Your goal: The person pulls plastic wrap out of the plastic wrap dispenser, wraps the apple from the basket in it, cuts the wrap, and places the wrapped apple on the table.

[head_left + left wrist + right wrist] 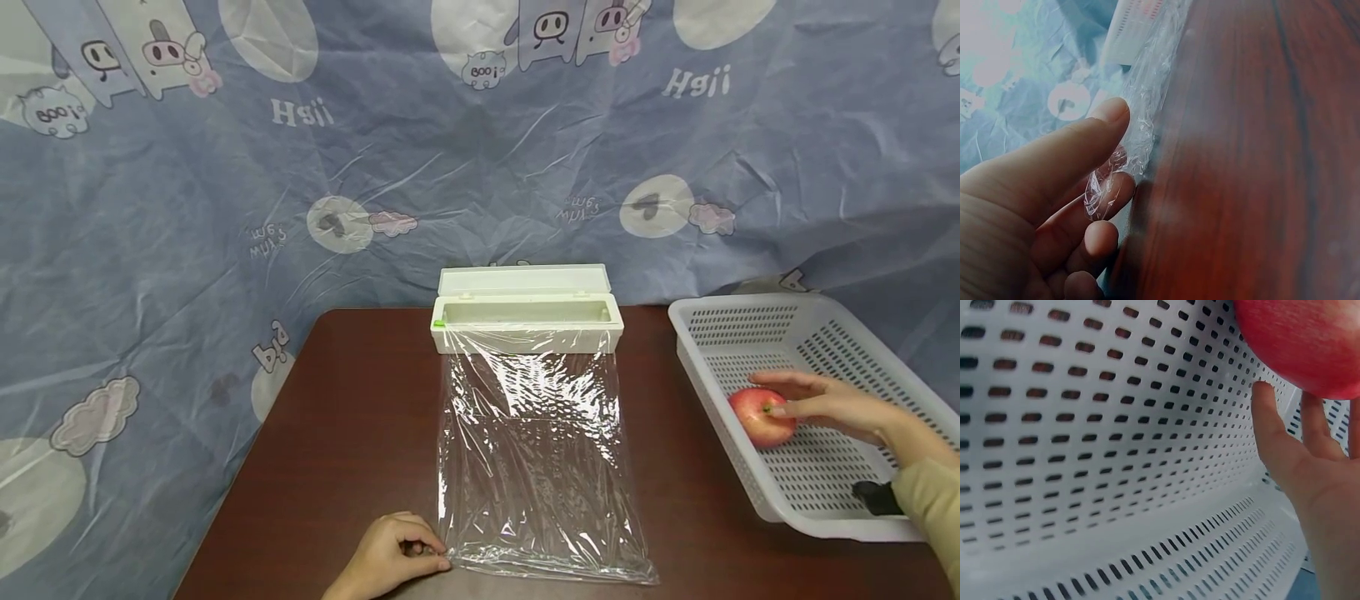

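Clear plastic film [536, 467] lies stretched over the brown table from a white dispenser box [527, 340] with its lid raised. At the film's near left corner, my left hand [393, 554] pinches the edge; in the left wrist view, crumpled film [1147, 106] runs to the thumb and fingers of this hand [1054, 187]. My right hand [843, 406] reaches into the white basket [731, 450] at a red apple [759, 423], its fingers extended. In the right wrist view the apple [1310, 344] is just beyond the fingertips of this hand [1313, 456]; whether they touch it is unclear.
The basket's raised rim surrounds the right hand, and a black object [876, 497] shows by that wrist. A patterned blue cloth [480, 167] hangs behind the table [345, 417]. A small green piece [439, 323] sits at the box's left end.
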